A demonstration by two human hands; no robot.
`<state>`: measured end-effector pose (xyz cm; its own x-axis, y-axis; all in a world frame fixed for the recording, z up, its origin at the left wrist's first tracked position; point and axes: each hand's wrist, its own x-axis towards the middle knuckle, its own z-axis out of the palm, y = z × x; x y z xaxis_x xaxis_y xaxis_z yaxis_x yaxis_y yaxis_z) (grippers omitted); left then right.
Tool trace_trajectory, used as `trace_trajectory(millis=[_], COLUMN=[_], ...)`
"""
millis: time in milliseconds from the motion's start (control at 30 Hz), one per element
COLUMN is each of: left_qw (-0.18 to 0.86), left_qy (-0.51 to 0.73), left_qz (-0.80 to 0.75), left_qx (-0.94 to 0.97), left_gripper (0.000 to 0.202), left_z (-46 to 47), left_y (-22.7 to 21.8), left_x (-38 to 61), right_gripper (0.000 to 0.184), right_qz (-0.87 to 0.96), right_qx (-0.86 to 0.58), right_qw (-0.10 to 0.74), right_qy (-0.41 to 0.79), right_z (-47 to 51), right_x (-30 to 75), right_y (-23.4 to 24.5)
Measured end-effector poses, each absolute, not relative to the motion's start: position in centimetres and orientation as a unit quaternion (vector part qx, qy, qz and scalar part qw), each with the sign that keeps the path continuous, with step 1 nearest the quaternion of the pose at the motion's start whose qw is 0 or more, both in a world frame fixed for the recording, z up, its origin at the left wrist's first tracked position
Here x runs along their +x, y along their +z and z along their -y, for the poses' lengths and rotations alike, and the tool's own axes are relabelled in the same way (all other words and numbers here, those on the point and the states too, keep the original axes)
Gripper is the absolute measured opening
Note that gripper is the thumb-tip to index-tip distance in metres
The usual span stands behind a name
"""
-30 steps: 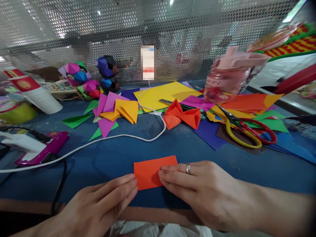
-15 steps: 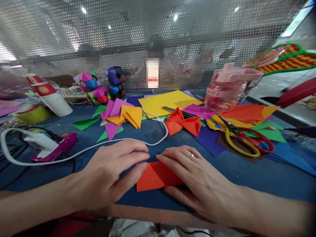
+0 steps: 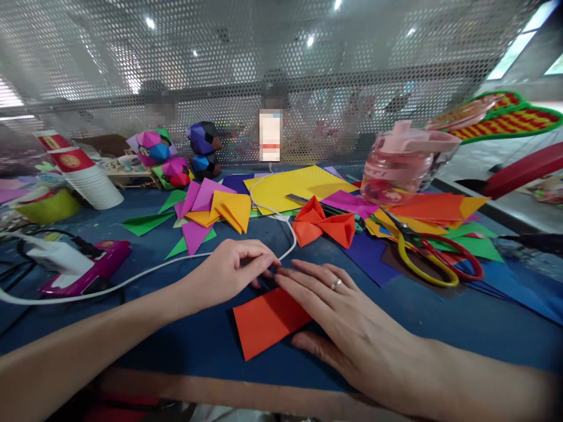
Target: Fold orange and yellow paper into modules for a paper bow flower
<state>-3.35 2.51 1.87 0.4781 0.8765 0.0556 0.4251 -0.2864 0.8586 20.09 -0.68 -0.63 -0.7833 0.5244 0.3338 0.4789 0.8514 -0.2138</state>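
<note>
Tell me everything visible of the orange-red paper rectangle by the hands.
The orange-red paper rectangle is plain and matte, with straight edges; its layers cannot be told. It lies aslant on the dark blue tabletop, left end nearer the camera. The ringed right hand covers its right end; the left hand is by its far edge, contact unclear.

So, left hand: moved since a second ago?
Yes. Against the table's near edge, the left hand has moved forward, away from the edge and closer to the orange folded shapes.
</note>
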Motion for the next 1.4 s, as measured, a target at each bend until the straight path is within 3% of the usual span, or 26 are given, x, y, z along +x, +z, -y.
trace_trajectory(millis=[200,533,900,1400], left_qw=[0.427,0.56,0.678,0.634], left_qy=[0.294,0.209,0.145,0.129], left_qz=[-0.444,-0.417,-0.316,-0.34], left_qx=[0.731,0.684,0.648,0.682], left_gripper=[0.029,0.028,0.043,0.074], left_z=[-2.4,-2.0,-1.6,0.1], left_y=[1.9,2.4,2.3,3.2], left_x=[-3.4,-3.4,-3.3,-2.5], right_gripper=[0.037,0.034,0.03,0.027], right_qz=[0.932,0.914,0.904,0.9], right_qx=[-0.277,-0.264,-0.191,-0.183], right_qw=[0.215,0.278,0.361,0.376], right_qy=[0.096,0.132,0.123,0.125], right_z=[0.8,0.9,0.8,0.8], right_x=[20.3,20.3,20.6,20.6], right_y=[-0.6,-0.8,-0.5,-0.4])
